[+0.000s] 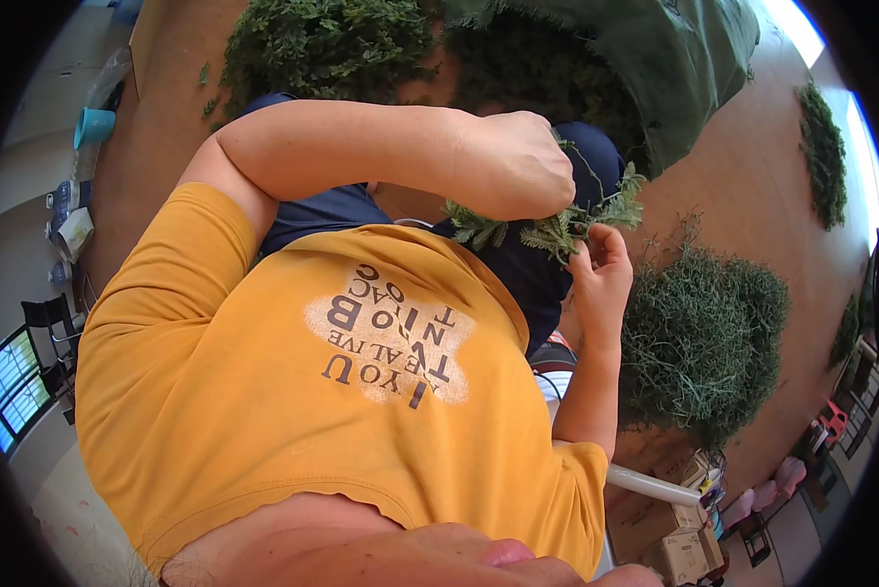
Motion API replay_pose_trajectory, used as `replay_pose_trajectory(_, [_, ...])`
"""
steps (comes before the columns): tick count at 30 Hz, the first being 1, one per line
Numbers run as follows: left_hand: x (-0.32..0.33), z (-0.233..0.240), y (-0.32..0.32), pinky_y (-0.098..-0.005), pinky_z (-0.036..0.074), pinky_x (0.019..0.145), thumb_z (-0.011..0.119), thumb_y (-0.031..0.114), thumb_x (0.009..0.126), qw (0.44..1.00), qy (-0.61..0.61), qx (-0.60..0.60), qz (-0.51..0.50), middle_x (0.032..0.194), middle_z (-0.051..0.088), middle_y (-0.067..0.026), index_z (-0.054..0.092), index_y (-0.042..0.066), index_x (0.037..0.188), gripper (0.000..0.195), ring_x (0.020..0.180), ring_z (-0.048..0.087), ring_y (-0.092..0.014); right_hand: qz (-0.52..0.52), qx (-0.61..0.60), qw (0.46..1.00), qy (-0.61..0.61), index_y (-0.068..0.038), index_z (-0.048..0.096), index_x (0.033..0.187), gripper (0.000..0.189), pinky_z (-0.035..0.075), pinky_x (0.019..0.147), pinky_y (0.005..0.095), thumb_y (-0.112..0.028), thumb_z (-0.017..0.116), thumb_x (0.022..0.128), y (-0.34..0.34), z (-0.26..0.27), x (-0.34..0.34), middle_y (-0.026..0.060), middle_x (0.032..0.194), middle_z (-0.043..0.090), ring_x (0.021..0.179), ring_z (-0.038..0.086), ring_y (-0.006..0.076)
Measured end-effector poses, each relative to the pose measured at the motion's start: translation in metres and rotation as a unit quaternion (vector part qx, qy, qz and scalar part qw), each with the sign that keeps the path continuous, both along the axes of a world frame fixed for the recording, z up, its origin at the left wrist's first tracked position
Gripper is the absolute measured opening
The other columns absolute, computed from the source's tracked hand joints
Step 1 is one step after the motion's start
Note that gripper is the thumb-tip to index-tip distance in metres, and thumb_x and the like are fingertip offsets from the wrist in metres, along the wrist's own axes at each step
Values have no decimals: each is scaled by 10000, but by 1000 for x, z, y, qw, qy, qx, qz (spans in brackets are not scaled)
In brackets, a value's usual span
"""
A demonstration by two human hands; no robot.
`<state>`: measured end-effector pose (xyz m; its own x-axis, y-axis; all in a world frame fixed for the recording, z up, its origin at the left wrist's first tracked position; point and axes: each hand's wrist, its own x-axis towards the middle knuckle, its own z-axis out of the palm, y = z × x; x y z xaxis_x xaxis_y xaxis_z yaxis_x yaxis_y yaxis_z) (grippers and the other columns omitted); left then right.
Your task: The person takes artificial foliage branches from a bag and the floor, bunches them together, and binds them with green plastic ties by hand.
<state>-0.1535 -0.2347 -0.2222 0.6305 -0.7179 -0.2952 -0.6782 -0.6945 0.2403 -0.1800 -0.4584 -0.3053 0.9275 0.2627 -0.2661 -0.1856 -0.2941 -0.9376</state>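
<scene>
My left hand (516, 165) reaches across my lap in a fist, back upwards, its fingertips hidden. A thin green stem (590, 167) runs out from the fist and curves down to a fir-like sprig (557, 236), seemingly artificial. My right hand (604, 260) pinches this sprig between thumb and fingers, close below and right of the left hand. Flat-needled tips of greenery (476, 224) show under my left wrist. The sprig lies over my dark blue trousers (535, 286), near my right knee.
Leafy green piles (329, 51) lie beyond my knees, one beside a green sheet (674, 81). A heap of thin green stems (707, 341) sits on the brown floor (733, 198) at right. Cardboard boxes (681, 554) stand lower right, a blue bucket (94, 128) far left.
</scene>
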Motion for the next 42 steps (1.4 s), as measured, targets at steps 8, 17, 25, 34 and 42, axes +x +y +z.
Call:
replay_pose_trajectory(8, [-11, -15, -6, -269, 442, 733, 601, 199, 721, 903, -385, -185, -54, 782, 559, 29, 577, 138, 782, 90, 798, 552, -147, 117, -193, 959, -172, -58, 566, 950, 203, 455, 570, 362, -41, 586, 749, 12, 14, -6, 90, 749, 516, 635, 543, 251])
replay_pose_trajectory(17, [-2, -54, -7, -307, 421, 848, 591, 176, 734, 942, -282, -168, -63, 773, 535, 29, 582, 137, 760, 49, 814, 532, -145, 133, -151, 950, -239, -65, 571, 1053, 309, 487, 628, 363, 2, 573, 751, 6, 17, -16, 101, 888, 536, 746, 575, 285])
replay_pose_trajectory(25, [-26, -58, 12, -365, 432, 926, 571, 146, 731, 958, -215, -167, -92, 695, 533, -14, 532, 93, 715, 68, 734, 589, -178, 323, -137, 904, -245, -21, 529, 739, 308, 441, 552, 385, -264, 530, 929, 13, 7, -7, 107, 702, 510, 636, 553, 314])
replay_pose_trajectory(34, [15, -35, 187, -407, 397, 1009, 694, -31, 566, 950, -283, -20, 129, 1009, 616, -98, 560, 67, 1102, 561, 990, 592, -288, 364, -136, 887, -251, -34, 548, 703, 277, 453, 518, 368, -226, 579, 900, 7, -3, -8, 93, 674, 530, 589, 568, 297])
replay_pose_trajectory(42, [29, -68, -21, -293, 428, 885, 568, 158, 788, 945, -231, -161, -167, 815, 543, 19, 613, 164, 1022, 239, 870, 548, -156, 411, -211, 842, -281, -50, 566, 702, 278, 463, 524, 380, -273, 627, 858, 20, 7, -6, 83, 701, 536, 591, 578, 286])
